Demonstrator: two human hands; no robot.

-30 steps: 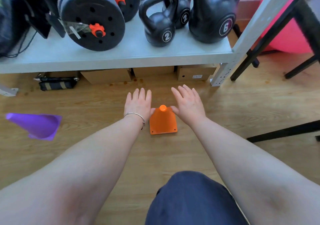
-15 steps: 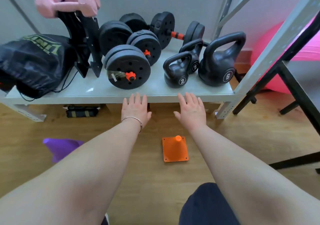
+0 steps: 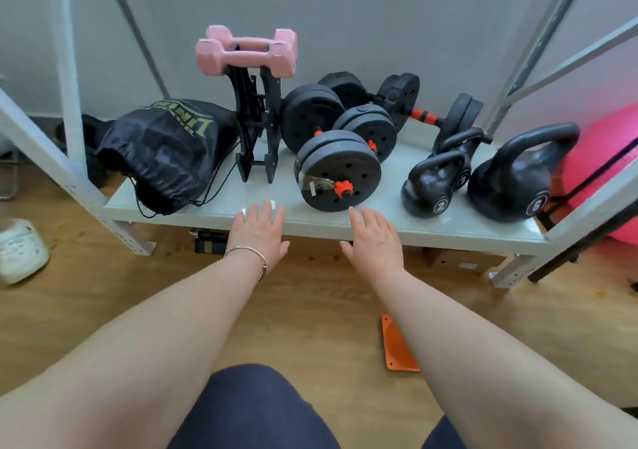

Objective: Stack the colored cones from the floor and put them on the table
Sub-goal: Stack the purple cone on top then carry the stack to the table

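Note:
An orange cone (image 3: pixel 397 348) stands on the wooden floor, mostly hidden under my right forearm; only its left side and base corner show. My left hand (image 3: pixel 259 232), with a thin bracelet at the wrist, is stretched forward, palm down, fingers apart and empty, over the front edge of the low grey shelf (image 3: pixel 448 232). My right hand (image 3: pixel 374 238) is held the same way beside it, also empty. Both hands are well beyond the cone and above it. The purple cone is out of view.
The shelf carries a black drawstring bag (image 3: pixel 165 151), pink dumbbells (image 3: pixel 247 53) on a black stand, black weight plates (image 3: pixel 340 172) and kettlebells (image 3: pixel 518 179). A pink exercise ball (image 3: pixel 600 162) sits at right, a white shoe (image 3: pixel 20 251) at left, boxes under the shelf.
The view has tilted upward: the orange cone slid down under my right forearm and the purple cone left the frame. Both hands stay open, now over the shelf edge.

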